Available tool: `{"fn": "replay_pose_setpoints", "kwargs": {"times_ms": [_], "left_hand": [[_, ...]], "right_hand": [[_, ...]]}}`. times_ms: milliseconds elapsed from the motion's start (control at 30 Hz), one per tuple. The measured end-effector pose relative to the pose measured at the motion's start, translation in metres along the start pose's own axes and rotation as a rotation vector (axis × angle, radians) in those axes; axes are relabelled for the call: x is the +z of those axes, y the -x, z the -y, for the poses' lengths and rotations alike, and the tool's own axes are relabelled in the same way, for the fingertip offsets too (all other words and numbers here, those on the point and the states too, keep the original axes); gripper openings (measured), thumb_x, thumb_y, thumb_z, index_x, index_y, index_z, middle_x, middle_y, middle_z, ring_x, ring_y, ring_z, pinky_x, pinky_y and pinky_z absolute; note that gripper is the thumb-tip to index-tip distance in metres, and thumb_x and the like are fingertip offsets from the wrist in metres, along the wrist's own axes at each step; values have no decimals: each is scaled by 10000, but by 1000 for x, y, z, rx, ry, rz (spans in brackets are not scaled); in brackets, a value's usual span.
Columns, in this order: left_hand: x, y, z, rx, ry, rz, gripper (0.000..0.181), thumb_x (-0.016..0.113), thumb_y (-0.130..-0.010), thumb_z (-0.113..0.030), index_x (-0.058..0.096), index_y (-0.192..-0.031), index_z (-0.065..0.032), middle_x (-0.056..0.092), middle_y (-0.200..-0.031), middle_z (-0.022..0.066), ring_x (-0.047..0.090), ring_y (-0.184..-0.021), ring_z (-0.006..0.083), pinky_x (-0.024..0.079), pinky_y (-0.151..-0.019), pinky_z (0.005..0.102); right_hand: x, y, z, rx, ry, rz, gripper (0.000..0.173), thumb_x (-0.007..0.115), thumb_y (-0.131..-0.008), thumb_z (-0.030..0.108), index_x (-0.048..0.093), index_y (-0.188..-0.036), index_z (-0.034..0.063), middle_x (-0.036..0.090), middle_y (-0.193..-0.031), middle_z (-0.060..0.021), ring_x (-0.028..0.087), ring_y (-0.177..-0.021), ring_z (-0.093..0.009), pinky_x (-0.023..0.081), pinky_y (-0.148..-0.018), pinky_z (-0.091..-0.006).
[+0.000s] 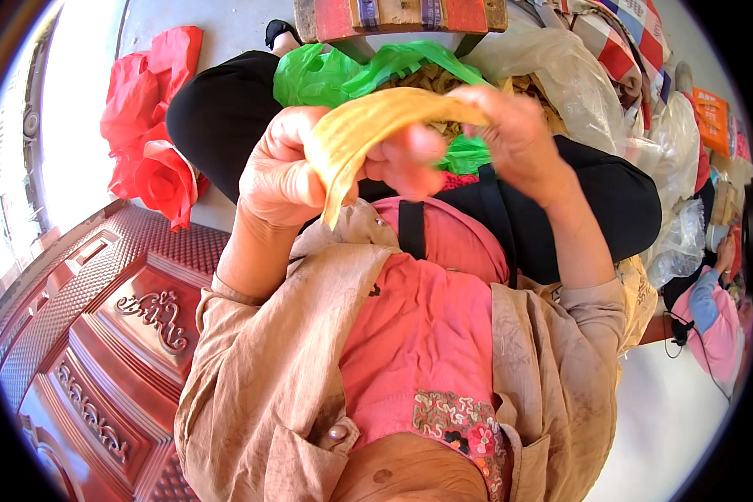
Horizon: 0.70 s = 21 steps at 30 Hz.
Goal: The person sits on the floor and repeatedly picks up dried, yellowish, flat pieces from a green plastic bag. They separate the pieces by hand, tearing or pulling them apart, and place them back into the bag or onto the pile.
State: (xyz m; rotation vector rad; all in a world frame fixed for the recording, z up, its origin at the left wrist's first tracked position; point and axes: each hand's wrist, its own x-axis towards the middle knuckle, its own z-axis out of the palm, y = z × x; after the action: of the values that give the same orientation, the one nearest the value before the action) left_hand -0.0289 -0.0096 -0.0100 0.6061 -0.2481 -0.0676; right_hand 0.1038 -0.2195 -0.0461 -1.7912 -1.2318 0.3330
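A curved, ribbed yellow strip [376, 119], perhaps dried plant husk, arches between my two hands above my lap. My left hand [288, 166] grips its broad left part, with the thumb below and the fingers behind; the strip's pointed end hangs down past the thumb. At the narrower right end, my right hand [514, 135] has its thumb and fingers around the tip and is blurred. Beyond the hands lies a green plastic bag [320, 78], beside a heap of similar brownish strips [439, 80]. The hands partly hide that heap.
A wooden stool [401, 19] stands ahead. To the right are a translucent plastic bag [577, 81] and a checked cloth [627, 37]. Red bags [144, 106] and a carved door [144, 320] are on the left. Another person [709, 314] sits at far right.
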Motion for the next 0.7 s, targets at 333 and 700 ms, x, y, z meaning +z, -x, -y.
{"fn": "replay_pose_setpoints", "kwargs": {"times_ms": [333, 700], "left_hand": [[31, -7, -2, 127, -1853, 155, 209, 759, -644, -153, 694, -836, -101, 601, -1192, 81, 595, -1076, 289, 491, -885, 394], [17, -10, 32, 600, -2209, 89, 194, 768, -656, -146, 713, -842, -152, 624, -1154, 11, 604, -921, 197, 521, -750, 330]], "right_hand": [[-6, 8, 48, 460, -958, 349, 286, 538, -1023, 274, 603, -1116, 12, 615, -752, 2, 519, -623, -41, 417, -563, -209], [6, 10, 39, 679, -1226, -3, 198, 689, -930, 246, 677, -960, 50, 563, -690, 56, 419, -532, 2, 305, -469, -157]]}}
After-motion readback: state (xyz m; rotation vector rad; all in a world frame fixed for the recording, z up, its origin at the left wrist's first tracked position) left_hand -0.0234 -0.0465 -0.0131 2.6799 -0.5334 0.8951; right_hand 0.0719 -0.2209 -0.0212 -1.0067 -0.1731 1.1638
